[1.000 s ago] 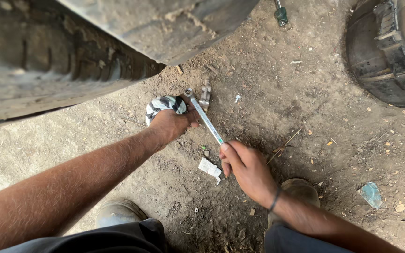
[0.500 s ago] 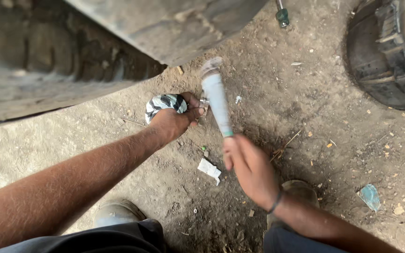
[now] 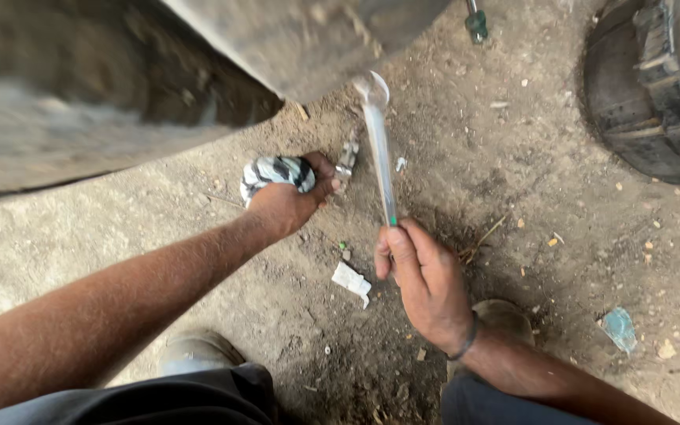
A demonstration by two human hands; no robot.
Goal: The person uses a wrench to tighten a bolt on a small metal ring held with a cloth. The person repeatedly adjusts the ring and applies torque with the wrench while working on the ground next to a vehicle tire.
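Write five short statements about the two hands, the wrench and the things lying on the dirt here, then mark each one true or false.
1. The right hand holds a long metal wrench by its lower end. True.
2. The wrench lies flat on the ground. False: it is lifted, its head pointing up toward the tyre.
3. The left hand grips a striped black-and-white cloth. True.
4. The left hand is raised in the air. False: it rests down at the dirt ground.
5. A scrap of white paper lies on the dirt between the two hands. True.
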